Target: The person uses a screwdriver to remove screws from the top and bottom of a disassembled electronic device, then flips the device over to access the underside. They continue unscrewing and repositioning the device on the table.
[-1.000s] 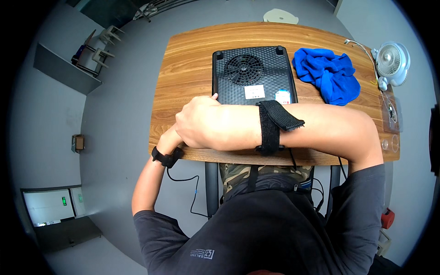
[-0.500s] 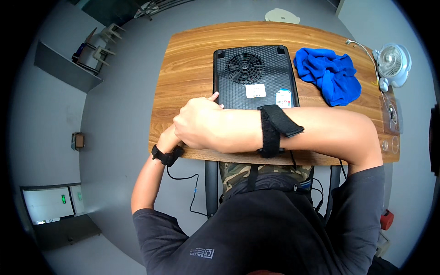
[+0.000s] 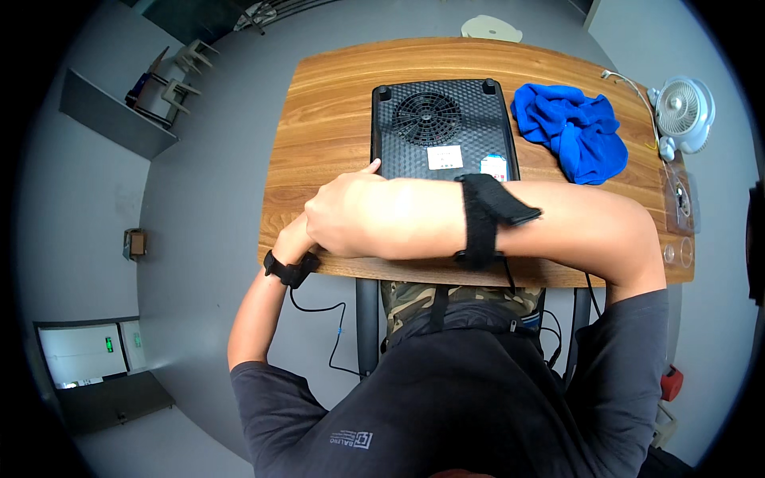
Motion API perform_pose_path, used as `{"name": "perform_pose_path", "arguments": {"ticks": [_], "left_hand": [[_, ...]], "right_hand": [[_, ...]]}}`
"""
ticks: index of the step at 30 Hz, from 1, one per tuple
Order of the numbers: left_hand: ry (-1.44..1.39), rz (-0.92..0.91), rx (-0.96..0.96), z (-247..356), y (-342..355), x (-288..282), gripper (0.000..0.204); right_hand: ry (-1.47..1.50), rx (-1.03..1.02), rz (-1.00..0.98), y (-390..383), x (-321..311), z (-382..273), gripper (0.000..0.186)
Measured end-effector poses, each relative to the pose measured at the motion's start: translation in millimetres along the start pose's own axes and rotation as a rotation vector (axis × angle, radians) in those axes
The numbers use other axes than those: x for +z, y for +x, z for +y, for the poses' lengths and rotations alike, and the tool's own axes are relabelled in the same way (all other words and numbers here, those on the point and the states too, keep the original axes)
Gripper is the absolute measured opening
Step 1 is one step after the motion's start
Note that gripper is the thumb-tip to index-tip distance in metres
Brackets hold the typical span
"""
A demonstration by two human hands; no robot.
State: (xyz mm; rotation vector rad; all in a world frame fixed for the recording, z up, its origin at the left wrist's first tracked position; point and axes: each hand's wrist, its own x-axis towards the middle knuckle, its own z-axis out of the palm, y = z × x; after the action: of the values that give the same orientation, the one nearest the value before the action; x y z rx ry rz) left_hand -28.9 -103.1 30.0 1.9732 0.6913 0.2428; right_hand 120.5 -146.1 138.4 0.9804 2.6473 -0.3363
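A black appliance [image 3: 422, 118] with a round vent grille, small feet and labels lies underside up on the wooden table. My right hand [image 3: 343, 211] curls over my left hand [image 3: 296, 233] at the appliance's near left corner; what its bent fingers hold is hidden. My left hand is mostly covered, with one fingertip showing at the appliance's left edge. My right forearm, wearing a wide black strap [image 3: 483, 223], lies across the appliance's near part. A cabled black band [image 3: 287, 269] circles my left wrist.
On the wooden table [image 3: 319, 103] are a crumpled blue cloth [image 3: 570, 131], a small white fan [image 3: 679, 107] with a cable, and clear plastic items [image 3: 680, 207] at the right edge. A white stool [image 3: 491, 28] stands beyond the far edge; a cardboard box [image 3: 137, 244] is at left.
My right forearm and its strap dipped slightly toward me, then rose again and shifted a little right. The hands stay at nearly the same spot; the appliance has barely moved.
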Motion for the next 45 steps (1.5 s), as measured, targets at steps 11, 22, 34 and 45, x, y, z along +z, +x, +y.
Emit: {"name": "perform_pose_path", "arguments": {"ticks": [11, 22, 34, 45], "left_hand": [[0.109, 0.026, 0.038, -13.9, -7.5, -2.6, 0.062], [-0.085, -0.057, -0.015, -24.9, 2.7, -4.3, 0.066], [0.033, 0.096, -0.030, -21.0, 0.2, -0.8, 0.062], [-0.048, -0.016, -0.115, -8.2, 14.3, -6.2, 0.067]], "right_hand": [[0.063, -0.053, 0.188, -17.4, 0.6, 10.1, 0.034], [0.110, -0.149, 0.240, -27.6, 7.1, 10.6, 0.022], [0.097, -0.252, 0.466, -29.4, 31.0, 27.8, 0.021], [0.051, -0.090, 0.294, -26.7, 16.2, 13.6, 0.020]]}}
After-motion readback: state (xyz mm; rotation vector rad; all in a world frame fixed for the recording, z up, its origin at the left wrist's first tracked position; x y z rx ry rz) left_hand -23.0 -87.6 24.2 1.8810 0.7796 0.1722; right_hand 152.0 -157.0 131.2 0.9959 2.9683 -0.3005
